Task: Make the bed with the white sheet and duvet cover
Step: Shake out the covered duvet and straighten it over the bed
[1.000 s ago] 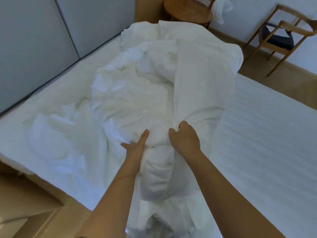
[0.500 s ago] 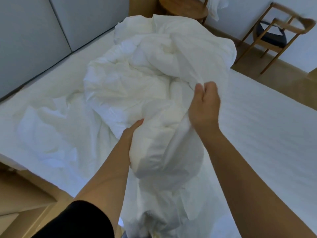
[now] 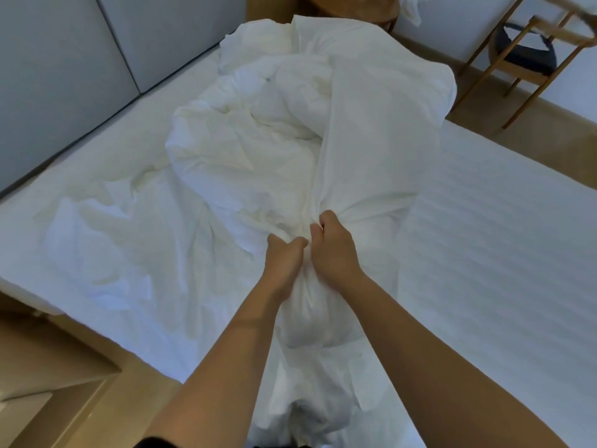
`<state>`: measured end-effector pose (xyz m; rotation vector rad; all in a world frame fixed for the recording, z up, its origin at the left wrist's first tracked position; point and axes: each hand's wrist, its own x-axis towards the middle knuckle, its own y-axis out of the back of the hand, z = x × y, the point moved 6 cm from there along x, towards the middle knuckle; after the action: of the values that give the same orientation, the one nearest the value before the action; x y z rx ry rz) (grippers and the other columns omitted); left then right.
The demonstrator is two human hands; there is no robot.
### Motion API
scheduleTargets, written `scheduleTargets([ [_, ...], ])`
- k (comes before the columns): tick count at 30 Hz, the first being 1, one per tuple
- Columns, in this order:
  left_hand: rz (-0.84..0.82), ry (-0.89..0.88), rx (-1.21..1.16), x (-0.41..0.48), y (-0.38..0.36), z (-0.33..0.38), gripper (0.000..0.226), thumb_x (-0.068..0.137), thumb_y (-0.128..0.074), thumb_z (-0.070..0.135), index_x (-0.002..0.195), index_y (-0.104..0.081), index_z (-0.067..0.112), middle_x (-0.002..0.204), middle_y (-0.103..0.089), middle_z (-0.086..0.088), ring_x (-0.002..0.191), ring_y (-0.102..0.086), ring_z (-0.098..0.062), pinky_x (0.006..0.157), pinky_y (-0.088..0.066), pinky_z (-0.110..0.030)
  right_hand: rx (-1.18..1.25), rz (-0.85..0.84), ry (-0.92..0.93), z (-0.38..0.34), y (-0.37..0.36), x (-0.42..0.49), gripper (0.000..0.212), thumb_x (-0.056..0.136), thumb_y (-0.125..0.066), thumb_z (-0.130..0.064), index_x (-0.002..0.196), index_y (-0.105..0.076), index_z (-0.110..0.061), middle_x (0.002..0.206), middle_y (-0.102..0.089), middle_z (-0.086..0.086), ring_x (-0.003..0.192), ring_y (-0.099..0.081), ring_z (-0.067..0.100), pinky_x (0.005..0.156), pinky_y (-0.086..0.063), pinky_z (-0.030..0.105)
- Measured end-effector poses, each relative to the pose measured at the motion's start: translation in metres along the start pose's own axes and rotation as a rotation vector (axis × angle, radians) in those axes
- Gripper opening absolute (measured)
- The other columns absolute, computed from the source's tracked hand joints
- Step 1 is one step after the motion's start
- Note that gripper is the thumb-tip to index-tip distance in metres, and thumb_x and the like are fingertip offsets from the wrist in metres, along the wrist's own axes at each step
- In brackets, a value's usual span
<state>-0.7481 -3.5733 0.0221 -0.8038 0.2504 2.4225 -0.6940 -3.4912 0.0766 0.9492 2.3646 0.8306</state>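
Both hands bunch the duvet cover [image 3: 381, 150] mid-bed: left hand [image 3: 284, 263] & right hand [image 3: 334, 250] side by side, fingers curled tight into the cloth, prob. working the duvet [image 3: 245, 150] inside. White sheet [image 3: 113, 253] lies rumpled beneath.

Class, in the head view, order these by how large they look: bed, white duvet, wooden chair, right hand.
1. bed
2. white duvet
3. wooden chair, cropped by the frame edge
4. right hand, smallest though nearest the camera
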Motion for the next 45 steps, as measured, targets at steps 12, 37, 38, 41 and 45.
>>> scheduleTargets([
  [12,-0.414,-0.374,0.518,-0.083,-0.198,0.053,0.033,0.078,-0.048,0.003,0.108,-0.057,0.013,0.098,-0.064,-0.004,0.092,-0.062,-0.02,0.081,-0.053,-0.037,0.767,0.117,-0.18,0.116,0.163,-0.032,0.024,0.095,-0.047,-0.011,0.072,-0.043,-0.014,0.077,-0.044,0.009,0.074,-0.042,0.021,0.069,-0.038,0.035],
  [37,-0.076,-0.143,0.814,-0.19,-0.439,-0.265,0.034,0.086,-0.06,0.016,0.12,-0.056,0.013,0.115,-0.057,0.001,0.105,-0.057,-0.017,0.087,-0.045,-0.024,0.455,0.019,-0.271,0.481,0.268,-0.166,0.017,0.089,-0.061,-0.026,0.096,-0.052,-0.013,0.089,-0.054,-0.004,0.08,-0.052,0.012,0.067,-0.041,0.018],
  [38,0.024,-0.169,0.693,-0.191,-0.422,-0.248,0.024,0.084,-0.061,0.015,0.108,-0.06,0.015,0.106,-0.061,0.002,0.099,-0.059,-0.016,0.081,-0.046,-0.023,0.454,0.14,-0.204,0.469,0.274,-0.167,0.021,0.086,-0.064,-0.026,0.095,-0.05,-0.013,0.09,-0.051,-0.006,0.083,-0.05,0.013,0.07,-0.042,0.019],
  [41,0.22,-0.166,0.152,-0.193,-0.372,-0.199,0.008,0.08,-0.062,0.02,0.087,-0.058,0.021,0.086,-0.06,0.001,0.084,-0.057,-0.017,0.068,-0.044,-0.025,0.35,0.414,0.095,0.424,0.291,-0.167,0.041,0.077,-0.069,-0.029,0.104,-0.045,-0.011,0.1,-0.045,-0.003,0.094,-0.043,0.017,0.083,-0.036,0.022],
  [45,0.242,-0.102,-0.639,-0.159,-0.307,-0.141,0.051,0.076,-0.057,0.054,0.113,-0.058,0.019,0.108,-0.063,-0.001,0.1,-0.062,-0.019,0.087,-0.049,-0.036,0.003,0.373,0.302,0.362,0.279,-0.143,0.07,0.071,-0.054,-0.058,0.128,-0.034,-0.023,0.125,-0.049,0.015,0.116,-0.034,0.024,0.094,-0.033,0.044],
])
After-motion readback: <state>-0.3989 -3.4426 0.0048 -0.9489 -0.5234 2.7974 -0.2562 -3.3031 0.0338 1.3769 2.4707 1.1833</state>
